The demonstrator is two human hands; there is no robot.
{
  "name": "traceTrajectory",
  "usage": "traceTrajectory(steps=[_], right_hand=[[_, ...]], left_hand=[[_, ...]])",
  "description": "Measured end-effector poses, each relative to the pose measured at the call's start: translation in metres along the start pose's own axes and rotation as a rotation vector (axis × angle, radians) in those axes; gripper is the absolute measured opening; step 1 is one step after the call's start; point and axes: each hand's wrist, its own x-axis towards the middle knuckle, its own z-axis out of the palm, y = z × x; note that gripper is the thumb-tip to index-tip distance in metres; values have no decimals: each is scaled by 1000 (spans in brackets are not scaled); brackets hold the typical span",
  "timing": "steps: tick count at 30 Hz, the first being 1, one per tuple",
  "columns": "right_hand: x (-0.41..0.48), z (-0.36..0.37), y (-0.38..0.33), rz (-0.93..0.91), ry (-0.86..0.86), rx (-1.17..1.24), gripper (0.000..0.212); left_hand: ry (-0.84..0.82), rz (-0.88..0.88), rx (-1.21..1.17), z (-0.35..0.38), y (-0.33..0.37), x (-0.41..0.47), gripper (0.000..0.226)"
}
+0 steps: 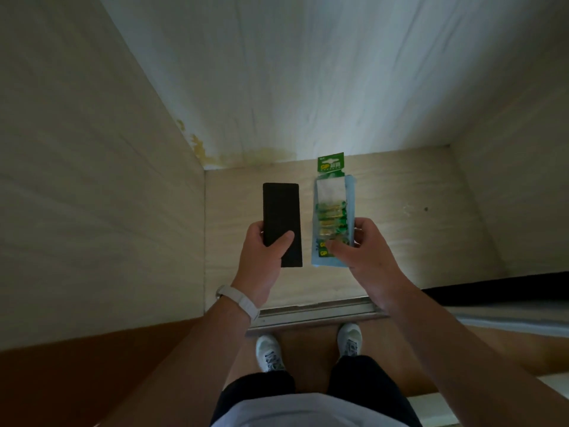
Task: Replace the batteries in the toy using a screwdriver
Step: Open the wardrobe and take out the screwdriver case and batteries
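On my feed, a white wristband (240,302) sat on the left wrist. The left hand (261,248) gripped a flat black rectangular slab (281,211) by its lower end, thumb laid across its face and fingers curled behind; I could not tell whether this was the toy. Just beside it, apart from it, stood a green-carded blister pack of batteries (332,208) with a pale blue sheet (350,186) behind it. The right hand (366,254) pinched the pack's lower end, thumb in front and fingers wrapped round its right edge. Both things were held upright in the air over a pale wood-grain compartment floor (400,226). Below ran a metal track (314,311), and nearer still two white sneakers (269,352) stood on brown flooring.
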Motion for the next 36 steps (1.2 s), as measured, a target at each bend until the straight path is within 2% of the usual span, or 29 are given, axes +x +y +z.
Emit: traceTrajectory(steps=[7, 15, 23, 27, 36], right_hand=[[-20, -15, -16, -39, -67, 22, 38], [-22, -47, -50, -152, -293, -10, 35], [-35, -50, -65, -236, -634, -34, 35], [-61, -30, -60, -264, -814, -86, 36], [-129, 36, -50, -269, -1164, -182, 42]], left_hand=[[67, 43, -19, 0, 21, -32, 28], [270, 156, -73, 31, 37, -81, 24], [538, 191, -206, 35, 19, -148, 29], [639, 170, -301, 19, -3, -197, 42], [990, 247, -448, -29, -37, -292, 50]])
